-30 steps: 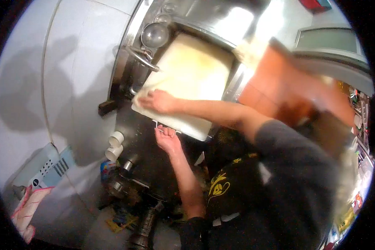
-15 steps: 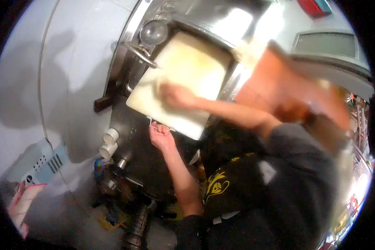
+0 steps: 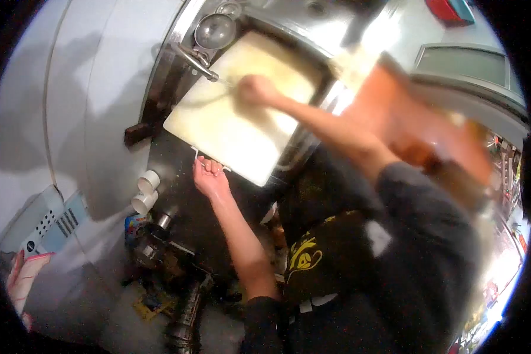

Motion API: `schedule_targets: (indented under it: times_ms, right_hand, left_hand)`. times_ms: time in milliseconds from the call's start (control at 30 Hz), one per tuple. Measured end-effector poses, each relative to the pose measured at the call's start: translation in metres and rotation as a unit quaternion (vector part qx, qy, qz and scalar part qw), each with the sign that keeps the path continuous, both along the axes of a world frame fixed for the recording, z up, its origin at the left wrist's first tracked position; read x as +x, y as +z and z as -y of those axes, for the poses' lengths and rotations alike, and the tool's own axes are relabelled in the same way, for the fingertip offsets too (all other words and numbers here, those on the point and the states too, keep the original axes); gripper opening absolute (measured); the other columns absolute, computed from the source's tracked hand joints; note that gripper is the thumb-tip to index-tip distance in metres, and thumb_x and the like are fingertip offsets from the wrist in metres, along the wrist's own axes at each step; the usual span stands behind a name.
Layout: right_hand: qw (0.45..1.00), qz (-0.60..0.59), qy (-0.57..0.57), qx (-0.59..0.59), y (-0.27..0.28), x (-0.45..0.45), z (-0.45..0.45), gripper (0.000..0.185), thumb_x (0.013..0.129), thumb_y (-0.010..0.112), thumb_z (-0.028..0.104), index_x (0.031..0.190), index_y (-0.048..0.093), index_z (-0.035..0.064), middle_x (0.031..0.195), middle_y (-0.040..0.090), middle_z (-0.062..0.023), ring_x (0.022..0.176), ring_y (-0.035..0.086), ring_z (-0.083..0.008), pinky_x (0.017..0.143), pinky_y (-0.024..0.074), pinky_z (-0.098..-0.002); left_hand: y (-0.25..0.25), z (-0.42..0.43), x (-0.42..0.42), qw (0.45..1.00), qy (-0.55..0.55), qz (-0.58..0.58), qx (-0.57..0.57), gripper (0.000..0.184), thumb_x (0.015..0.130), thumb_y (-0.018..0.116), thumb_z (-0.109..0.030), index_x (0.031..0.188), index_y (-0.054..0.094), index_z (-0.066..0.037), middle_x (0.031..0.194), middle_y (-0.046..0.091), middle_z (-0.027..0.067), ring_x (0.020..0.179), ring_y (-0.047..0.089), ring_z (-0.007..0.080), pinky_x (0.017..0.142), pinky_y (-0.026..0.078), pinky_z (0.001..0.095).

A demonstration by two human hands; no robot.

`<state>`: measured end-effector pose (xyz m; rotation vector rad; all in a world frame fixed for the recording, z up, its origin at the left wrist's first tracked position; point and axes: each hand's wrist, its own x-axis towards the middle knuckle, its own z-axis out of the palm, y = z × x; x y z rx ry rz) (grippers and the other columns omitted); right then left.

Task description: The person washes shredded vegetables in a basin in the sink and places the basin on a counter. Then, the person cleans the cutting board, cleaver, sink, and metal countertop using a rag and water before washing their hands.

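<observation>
A large white cutting board [image 3: 242, 141] with yellowish stains lies tilted over the sink, under the faucet [image 3: 197, 64]. My left hand [image 3: 211, 177] is closed around the white handle [image 3: 196, 154] at the board's near edge. Over the upper middle of the board is my right hand [image 3: 258, 91], blurred by motion. Its fingers are smeared, and whether it holds anything cannot be made out.
A round metal strainer [image 3: 215, 32] sits behind the faucet. Two white cups [image 3: 146, 192] lie left of my left hand. A dark block [image 3: 137, 134] is by the wall. A red-edged cloth [image 3: 26, 277] hangs lower left.
My right hand has moved from the board's near left part up toward its far middle. The board and my left hand on its handle have shifted left and up in view.
</observation>
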<state>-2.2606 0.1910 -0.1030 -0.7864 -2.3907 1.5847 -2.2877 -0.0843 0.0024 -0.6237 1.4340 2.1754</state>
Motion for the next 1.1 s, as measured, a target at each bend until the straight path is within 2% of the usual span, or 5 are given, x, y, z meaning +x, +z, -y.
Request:
schedule_targets:
  times_ms: [267, 533, 800, 1000, 1100]
  right_hand:
    - [0.959, -0.126, 0.249, 0.037, 0.061, 0.126, 0.127, 0.032, 0.087, 0.056, 0.013, 0.118, 0.056, 0.0062, 0.113, 0.056, -0.0154, 0.096, 0.061, -0.0337, 0.080, 0.0521, -0.0426]
    - [0.964, 0.247, -0.040, 0.094, -0.122, 0.082, -0.071, 0.024, 0.082, 0.060, 0.017, 0.103, 0.060, 0.0039, 0.109, 0.060, -0.0226, 0.090, 0.066, -0.0375, 0.078, 0.0543, -0.0470]
    - [0.985, -0.093, 0.097, 0.104, 0.003, 0.074, 0.052, 0.019, 0.086, 0.054, 0.018, 0.099, 0.057, 0.0051, 0.101, 0.057, -0.0185, 0.089, 0.062, -0.0359, 0.075, 0.0542, -0.0460]
    - [0.942, 0.293, 0.148, 0.073, -0.116, 0.055, -0.070, 0.019, 0.082, 0.058, 0.016, 0.097, 0.059, 0.0034, 0.102, 0.061, -0.0202, 0.086, 0.065, -0.0333, 0.071, 0.0558, -0.0439]
    - [0.958, 0.229, 0.017, 0.169, -0.157, 0.056, -0.086, 0.019, 0.081, 0.060, 0.018, 0.091, 0.062, 0.0022, 0.088, 0.062, -0.0204, 0.077, 0.065, -0.0335, 0.067, 0.0553, -0.0434]
  left_hand:
    - [0.001, -0.005, -0.007, 1.000, -0.003, 0.014, -0.010, 0.022, 0.100, 0.048, -0.025, 0.089, 0.054, -0.007, 0.060, 0.038, -0.0005, 0.048, 0.033, 0.0113, 0.047, 0.028, 0.0259]
    - [0.007, -0.012, -0.004, 1.000, 0.014, 0.026, -0.008, 0.022, 0.102, 0.047, -0.024, 0.088, 0.050, -0.007, 0.060, 0.033, -0.0015, 0.048, 0.029, 0.0105, 0.046, 0.025, 0.0263]
    - [0.018, -0.011, -0.001, 0.998, 0.029, 0.055, -0.004, 0.024, 0.101, 0.049, -0.023, 0.081, 0.047, -0.009, 0.055, 0.029, -0.0031, 0.044, 0.026, 0.0094, 0.042, 0.022, 0.0249]
    - [0.020, 0.011, 0.005, 0.992, 0.087, 0.057, -0.070, 0.034, 0.102, 0.044, -0.023, 0.070, 0.041, -0.012, 0.052, 0.027, -0.0029, 0.043, 0.025, 0.0092, 0.039, 0.020, 0.0250]
    - [0.022, 0.018, 0.011, 0.987, 0.091, 0.060, -0.121, 0.035, 0.102, 0.044, -0.023, 0.070, 0.040, -0.012, 0.053, 0.027, -0.0031, 0.044, 0.024, 0.0088, 0.039, 0.024, 0.0242]
